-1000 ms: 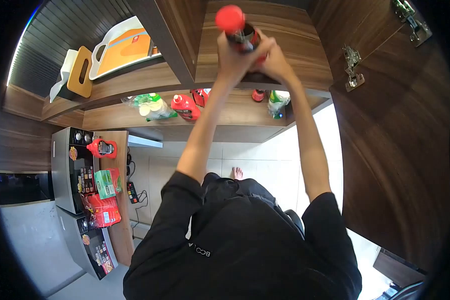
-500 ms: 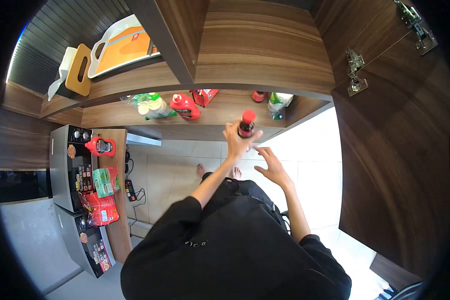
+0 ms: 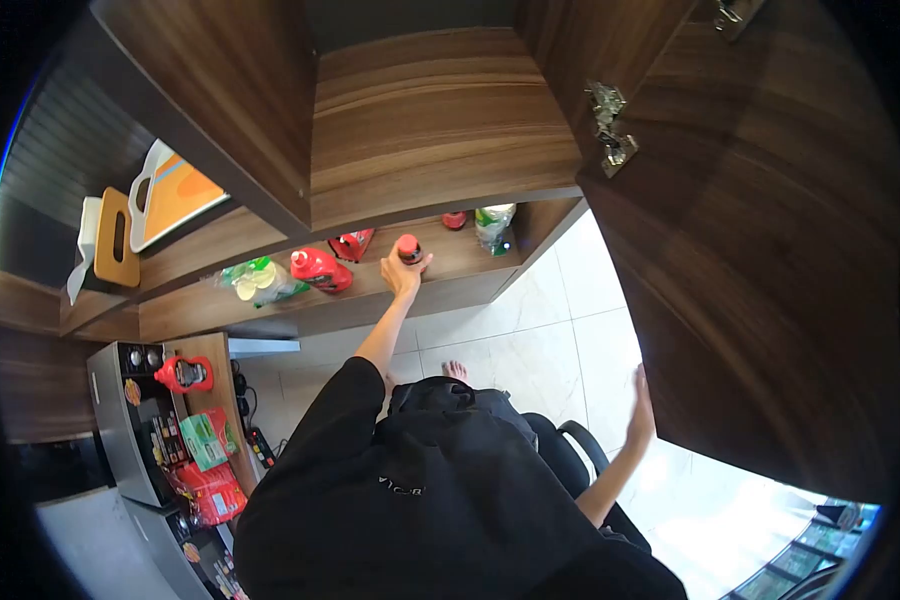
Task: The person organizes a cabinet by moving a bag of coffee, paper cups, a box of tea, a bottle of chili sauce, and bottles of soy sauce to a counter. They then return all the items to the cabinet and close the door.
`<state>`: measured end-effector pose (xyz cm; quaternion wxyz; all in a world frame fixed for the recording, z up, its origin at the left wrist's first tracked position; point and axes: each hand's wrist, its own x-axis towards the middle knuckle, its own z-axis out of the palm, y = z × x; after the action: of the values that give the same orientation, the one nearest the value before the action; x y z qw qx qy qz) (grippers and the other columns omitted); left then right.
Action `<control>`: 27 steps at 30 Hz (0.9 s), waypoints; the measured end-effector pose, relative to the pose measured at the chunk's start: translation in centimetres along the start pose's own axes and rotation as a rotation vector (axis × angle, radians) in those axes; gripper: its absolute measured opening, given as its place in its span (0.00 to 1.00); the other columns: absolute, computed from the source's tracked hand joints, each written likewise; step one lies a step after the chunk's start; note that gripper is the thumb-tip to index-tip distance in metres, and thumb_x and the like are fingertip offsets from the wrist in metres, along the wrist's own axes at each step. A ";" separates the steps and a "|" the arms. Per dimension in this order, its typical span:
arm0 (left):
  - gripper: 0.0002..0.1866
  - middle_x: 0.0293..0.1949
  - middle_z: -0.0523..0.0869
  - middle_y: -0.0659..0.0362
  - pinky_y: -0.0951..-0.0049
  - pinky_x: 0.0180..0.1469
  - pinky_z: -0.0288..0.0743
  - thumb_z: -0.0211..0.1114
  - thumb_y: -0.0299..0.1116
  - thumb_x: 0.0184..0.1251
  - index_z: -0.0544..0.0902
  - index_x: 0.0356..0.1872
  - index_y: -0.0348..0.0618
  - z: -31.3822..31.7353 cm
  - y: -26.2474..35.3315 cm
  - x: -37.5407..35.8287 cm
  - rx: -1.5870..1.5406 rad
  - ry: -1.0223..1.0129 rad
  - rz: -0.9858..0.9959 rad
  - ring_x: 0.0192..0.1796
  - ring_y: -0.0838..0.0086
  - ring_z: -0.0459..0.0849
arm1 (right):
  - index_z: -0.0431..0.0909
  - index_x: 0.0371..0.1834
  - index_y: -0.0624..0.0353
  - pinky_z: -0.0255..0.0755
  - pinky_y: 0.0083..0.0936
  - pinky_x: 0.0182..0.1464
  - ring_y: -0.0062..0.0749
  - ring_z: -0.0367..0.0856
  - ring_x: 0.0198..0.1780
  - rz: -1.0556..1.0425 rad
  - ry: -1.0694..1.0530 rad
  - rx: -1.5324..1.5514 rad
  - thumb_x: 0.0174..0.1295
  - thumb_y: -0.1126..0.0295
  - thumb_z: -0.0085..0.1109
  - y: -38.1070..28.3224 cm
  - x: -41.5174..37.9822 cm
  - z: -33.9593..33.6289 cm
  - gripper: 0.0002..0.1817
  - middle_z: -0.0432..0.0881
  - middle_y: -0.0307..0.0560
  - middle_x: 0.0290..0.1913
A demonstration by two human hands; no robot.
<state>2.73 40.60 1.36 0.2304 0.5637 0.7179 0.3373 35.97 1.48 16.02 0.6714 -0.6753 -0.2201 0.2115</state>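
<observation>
My left hand point(image 3: 402, 276) is wrapped round a small dark bottle with a red cap point(image 3: 408, 246), which is upright over the lower cabinet shelf point(image 3: 370, 287). To the left of it, on that shelf, are a red packet point(image 3: 352, 245) and a red squeeze bottle point(image 3: 322, 271). Another red-capped bottle point(image 3: 454, 220) and a clear bag with white and green contents point(image 3: 494, 228) stand to its right. My right hand point(image 3: 642, 408) is off to the right, fingers stretched out beside the edge of the open cabinet door point(image 3: 760, 300), holding nothing.
A bag of pale round items point(image 3: 260, 282) lies at the shelf's left. Above are an orange tray point(image 3: 178, 195) and a tissue box point(image 3: 117, 238). At left, a red bottle point(image 3: 184, 374), a green pack point(image 3: 208, 440) and a red bag point(image 3: 210, 492) sit by grey appliances.
My left hand has carried the bottle from in front of the cabinet to over the lower shelf. My right hand has moved away rightward to the door's edge. The view has shifted right.
</observation>
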 end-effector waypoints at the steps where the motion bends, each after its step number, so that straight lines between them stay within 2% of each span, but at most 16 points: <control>1: 0.36 0.43 0.88 0.49 0.51 0.52 0.75 0.89 0.46 0.34 0.85 0.51 0.52 0.1 -0.4 0.4 0.013 0.009 -0.003 0.49 0.49 0.82 | 0.74 0.60 0.69 0.74 0.34 0.64 0.34 0.75 0.62 -0.135 0.246 -0.213 0.69 0.66 0.62 -0.1 -1.0 -1.7 0.22 0.76 0.53 0.65; 5: 0.39 0.46 0.87 0.47 0.51 0.53 0.76 0.89 0.47 0.33 0.84 0.53 0.48 -0.4 -1.3 1.9 -0.028 -0.009 0.133 0.51 0.50 0.82 | 0.73 0.64 0.67 0.71 0.39 0.66 0.40 0.75 0.64 -0.510 0.576 -0.382 0.68 0.60 0.62 -4.0 -0.8 -6.0 0.27 0.74 0.55 0.66; 6: 0.44 0.49 0.84 0.48 0.52 0.58 0.73 0.89 0.46 0.33 0.80 0.56 0.44 -0.6 -1.3 2.0 -0.044 -0.036 0.171 0.55 0.50 0.79 | 0.73 0.64 0.67 0.71 0.40 0.67 0.40 0.75 0.64 -0.537 0.633 -0.372 0.68 0.60 0.62 -4.7 -0.4 -6.7 0.27 0.74 0.55 0.66; 9: 0.42 0.49 0.80 0.49 0.53 0.61 0.69 0.86 0.42 0.38 0.74 0.57 0.41 -0.9 -1.9 1.1 0.041 -0.006 0.330 0.56 0.51 0.76 | 0.73 0.64 0.67 0.71 0.41 0.67 0.42 0.75 0.64 -0.565 0.699 -0.314 0.68 0.59 0.62 -5.8 0.4 -7.7 0.28 0.74 0.56 0.67; 12: 0.37 0.47 0.77 0.50 0.54 0.60 0.67 0.82 0.36 0.46 0.70 0.56 0.39 -1.9 -4.0 -2.4 -0.077 0.080 0.314 0.54 0.52 0.74 | 0.73 0.65 0.67 0.71 0.42 0.67 0.43 0.74 0.65 -0.547 0.658 -0.188 0.67 0.59 0.63 -5.9 2.1 -7.2 0.28 0.74 0.57 0.67; 14: 0.30 0.45 0.76 0.51 0.55 0.58 0.68 0.76 0.32 0.52 0.71 0.55 0.40 -1.9 -8.3 -6.0 -0.069 -0.011 0.239 0.51 0.54 0.74 | 0.73 0.65 0.67 0.71 0.43 0.67 0.44 0.74 0.65 -0.518 0.592 -0.083 0.67 0.59 0.63 -5.8 3.1 -6.3 0.29 0.73 0.57 0.67; 16: 0.27 0.43 0.76 0.52 0.57 0.57 0.68 0.73 0.31 0.55 0.71 0.54 0.40 -3.3 -13.7 -11.5 -0.099 -0.140 0.266 0.49 0.54 0.74 | 0.73 0.65 0.67 0.71 0.43 0.67 0.45 0.74 0.65 -0.473 0.505 0.018 0.67 0.59 0.63 -5.9 3.8 -5.3 0.29 0.73 0.58 0.68; 17: 0.26 0.41 0.76 0.52 0.56 0.57 0.68 0.72 0.34 0.58 0.71 0.54 0.40 -4.1 -17.1 -15.0 -0.009 -0.200 0.227 0.49 0.54 0.74 | 0.72 0.65 0.67 0.71 0.44 0.67 0.46 0.74 0.65 -0.451 0.464 0.067 0.67 0.58 0.63 -5.9 3.9 -4.8 0.29 0.73 0.58 0.68; 18: 0.24 0.44 0.78 0.50 0.52 0.56 0.68 0.71 0.37 0.59 0.73 0.52 0.39 -5.9 -19.6 -17.9 0.022 -0.352 0.180 0.51 0.52 0.74 | 0.72 0.65 0.67 0.71 0.44 0.67 0.46 0.74 0.66 -0.431 0.422 0.119 0.67 0.58 0.63 -6.0 4.1 -4.1 0.29 0.73 0.59 0.68; 19: 0.21 0.41 0.81 0.49 0.50 0.50 0.72 0.71 0.38 0.59 0.75 0.47 0.38 -5.5 -25.9 -20.9 0.191 -0.409 0.242 0.46 0.49 0.78 | 0.72 0.65 0.67 0.71 0.45 0.67 0.47 0.74 0.66 -0.414 0.389 0.169 0.67 0.58 0.63 -6.1 4.1 -3.7 0.30 0.73 0.59 0.68; 20: 0.22 0.34 0.85 0.50 0.50 0.43 0.76 0.71 0.39 0.59 0.77 0.47 0.35 -4.7 -33.3 -23.0 0.114 -0.622 -0.074 0.40 0.49 0.83 | 0.72 0.66 0.67 0.71 0.45 0.67 0.47 0.74 0.66 -0.397 0.358 0.212 0.67 0.58 0.63 -6.1 4.1 -3.2 0.30 0.72 0.59 0.68; 22: 0.24 0.30 0.88 0.49 0.52 0.40 0.80 0.71 0.42 0.59 0.79 0.48 0.33 -9.4 -32.1 -23.1 0.053 -0.742 -0.468 0.35 0.54 0.88 | 0.72 0.66 0.67 0.71 0.46 0.67 0.48 0.73 0.66 -0.375 0.304 0.287 0.66 0.58 0.63 -6.3 3.6 -2.5 0.30 0.72 0.60 0.69; 25: 0.22 0.36 0.91 0.48 0.57 0.44 0.83 0.71 0.43 0.61 0.81 0.48 0.35 -15.1 -29.0 -21.1 0.104 -0.642 -0.574 0.38 0.61 0.90 | 0.72 0.66 0.67 0.71 0.47 0.67 0.50 0.73 0.67 -0.345 0.230 0.376 0.66 0.57 0.64 -6.6 2.4 -1.4 0.31 0.72 0.61 0.69; 27: 0.18 0.36 0.91 0.49 0.61 0.43 0.84 0.71 0.41 0.62 0.82 0.45 0.38 -14.3 -35.4 -19.5 0.080 -0.743 -0.414 0.38 0.64 0.91 | 0.72 0.66 0.67 0.71 0.48 0.67 0.51 0.73 0.67 -0.339 0.196 0.427 0.66 0.57 0.64 -7.0 1.7 -0.8 0.31 0.71 0.61 0.69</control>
<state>-25.56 13.76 -16.47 0.5144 0.4993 0.6966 0.0298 37.66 1.83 23.09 0.8423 -0.4894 -0.2144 0.0715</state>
